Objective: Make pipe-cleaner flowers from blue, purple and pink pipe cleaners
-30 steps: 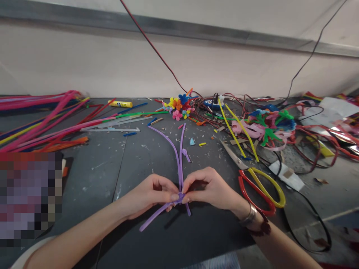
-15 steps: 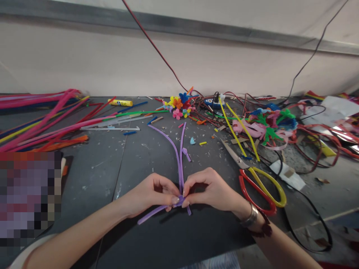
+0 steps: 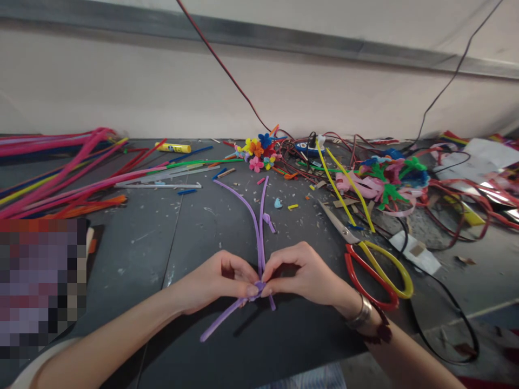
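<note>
Purple pipe cleaners (image 3: 257, 227) meet in a small twisted knot in front of me, low over the dark table. Two long ends spread away from me, while shorter ends stick out toward me at the left and right. My left hand (image 3: 227, 278) pinches the knot between thumb and fingers from the left. From the other side my right hand (image 3: 294, 270) pinches it with thumb and forefinger, the fingertips of both hands almost meeting. A small purple knotted piece (image 3: 268, 222) lies just beyond my right hand.
Scissors with red and yellow handles (image 3: 373, 270) lie right of my right hand. Pipe cleaner bundles (image 3: 68, 173) fill the far left. Small colourful flowers (image 3: 257, 150), a glue stick (image 3: 173, 147) and tangled wires (image 3: 458, 216) sit along the back and right.
The short purple end at the lower left has swung down toward me. Both hands keep pinching the knot in nearly the same place.
</note>
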Tool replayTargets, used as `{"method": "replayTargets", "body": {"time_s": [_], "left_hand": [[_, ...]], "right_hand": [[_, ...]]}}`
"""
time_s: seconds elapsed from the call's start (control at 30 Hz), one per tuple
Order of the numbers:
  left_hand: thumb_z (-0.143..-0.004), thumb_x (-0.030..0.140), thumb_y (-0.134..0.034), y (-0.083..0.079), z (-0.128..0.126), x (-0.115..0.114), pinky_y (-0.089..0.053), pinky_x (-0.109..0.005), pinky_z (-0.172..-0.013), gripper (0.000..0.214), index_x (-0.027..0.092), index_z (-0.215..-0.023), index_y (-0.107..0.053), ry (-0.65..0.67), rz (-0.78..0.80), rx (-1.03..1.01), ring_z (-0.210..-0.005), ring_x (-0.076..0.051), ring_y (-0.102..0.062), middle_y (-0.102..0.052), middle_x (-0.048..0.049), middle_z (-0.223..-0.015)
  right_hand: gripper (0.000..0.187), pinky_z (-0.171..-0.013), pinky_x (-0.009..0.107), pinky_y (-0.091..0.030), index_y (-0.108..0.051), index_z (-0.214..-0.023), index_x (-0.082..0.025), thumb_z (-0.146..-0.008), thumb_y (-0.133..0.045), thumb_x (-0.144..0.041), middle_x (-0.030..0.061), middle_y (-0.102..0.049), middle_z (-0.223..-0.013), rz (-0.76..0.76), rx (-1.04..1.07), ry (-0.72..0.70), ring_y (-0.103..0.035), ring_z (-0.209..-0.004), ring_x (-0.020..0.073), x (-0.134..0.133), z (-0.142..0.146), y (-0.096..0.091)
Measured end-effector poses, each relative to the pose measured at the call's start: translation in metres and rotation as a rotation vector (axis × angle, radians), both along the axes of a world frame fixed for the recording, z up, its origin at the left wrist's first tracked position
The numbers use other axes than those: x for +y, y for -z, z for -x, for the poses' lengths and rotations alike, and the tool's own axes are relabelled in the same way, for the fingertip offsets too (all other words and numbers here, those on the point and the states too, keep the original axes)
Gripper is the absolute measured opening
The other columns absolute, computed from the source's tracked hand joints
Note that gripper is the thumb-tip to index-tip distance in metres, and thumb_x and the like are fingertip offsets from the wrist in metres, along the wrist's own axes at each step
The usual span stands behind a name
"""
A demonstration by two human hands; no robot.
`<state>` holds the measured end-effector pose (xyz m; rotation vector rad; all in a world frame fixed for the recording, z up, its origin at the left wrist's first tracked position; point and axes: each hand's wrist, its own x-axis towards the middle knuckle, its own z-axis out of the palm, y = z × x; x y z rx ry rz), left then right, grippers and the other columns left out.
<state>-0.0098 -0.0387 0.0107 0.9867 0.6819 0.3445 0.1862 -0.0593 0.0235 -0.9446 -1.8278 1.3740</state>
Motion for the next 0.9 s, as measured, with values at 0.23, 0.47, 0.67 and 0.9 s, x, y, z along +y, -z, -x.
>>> {"method": "replayTargets", "body": {"time_s": [0.23,0.47,0.67,0.9], "left_hand": [[-0.067,0.016,-0.07,0.001,-0.0007,0.0002,-0.044,-0.02,-0.053,0.006,0.012,-0.07,-0.07,-0.021,0.008,-0.022,-0.051,-0.007,-0.053,-0.062,-0.0003,-0.058],[-0.066,0.018,-0.071,0.0021,0.0008,0.0007,-0.043,-0.019,-0.053,0.008,0.012,-0.07,-0.07,-0.009,-0.018,0.024,-0.051,-0.007,-0.052,-0.061,-0.0002,-0.057],[-0.066,0.018,-0.07,-0.001,0.0002,0.0,-0.042,-0.018,-0.052,0.007,0.012,-0.068,-0.07,0.003,-0.017,0.033,-0.051,-0.007,-0.051,-0.06,0.0001,-0.055],[-0.067,0.017,-0.069,-0.0026,-0.0007,0.0004,-0.042,-0.019,-0.051,0.005,0.012,-0.068,-0.07,-0.034,-0.025,0.019,-0.05,-0.007,-0.051,-0.061,0.0001,-0.057]], "right_hand": [[0.006,-0.056,0.015,-0.043,-0.067,-0.069,-0.014,-0.067,-0.07,-0.019,-0.0008,-0.064,-0.064,-0.042,-0.029,0.038,-0.055,-0.059,0.0075,0.0009,-0.001,0.0003],[0.008,-0.054,0.017,-0.042,-0.068,-0.069,-0.016,-0.069,-0.069,-0.023,-0.0014,-0.063,-0.061,-0.063,-0.071,0.026,-0.054,-0.057,0.0085,0.0004,-0.0018,0.0017],[0.011,-0.055,0.019,-0.042,-0.067,-0.068,-0.016,-0.069,-0.068,-0.027,-0.0015,-0.061,-0.059,-0.017,-0.098,-0.002,-0.054,-0.056,0.0095,0.0,-0.0019,0.0019],[0.014,-0.056,0.019,-0.043,-0.065,-0.068,-0.015,-0.069,-0.068,-0.029,-0.0007,-0.061,-0.062,0.004,-0.061,0.03,-0.054,-0.058,0.0095,-0.0002,-0.0011,0.0037]]}}
